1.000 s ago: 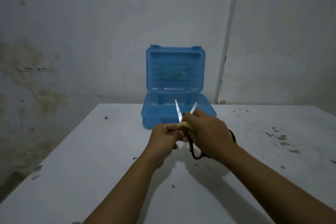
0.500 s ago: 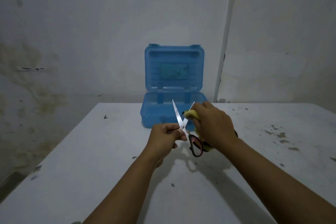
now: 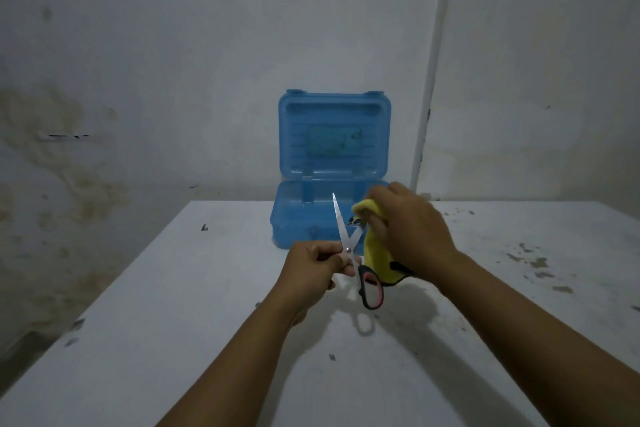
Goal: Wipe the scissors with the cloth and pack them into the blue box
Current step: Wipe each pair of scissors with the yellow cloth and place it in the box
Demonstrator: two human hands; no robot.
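1. Above the middle of the table [image 3: 173, 322], towards its far edge, the left hand [image 3: 311, 270] pinches the scissors [image 3: 349, 250] at the pivot, fingers curled round the joint; blades spread and pointing up, handles hanging down.
2. The right hand [image 3: 412, 229] has its fingers curled round the yellow cloth [image 3: 375, 253], which wraps the right-hand blade; the left-hand blade stands bare.
3. The blue box [image 3: 332, 156] stands at the far edge of the table, against the wall [image 3: 173, 62], lid upright and open, just behind the blades.
4. Step in hand, as judged: wiping one blade. It is best done by drawing the cloth from pivot to tip along the flat, fingers kept behind the cutting edge, while the pinch at the pivot holds the blades apart.
5. Hidden: the wrapped blade, most of one handle loop behind the cloth, and the right fingertips. The box floor is hard to make out in the dim light; it is possibly empty.
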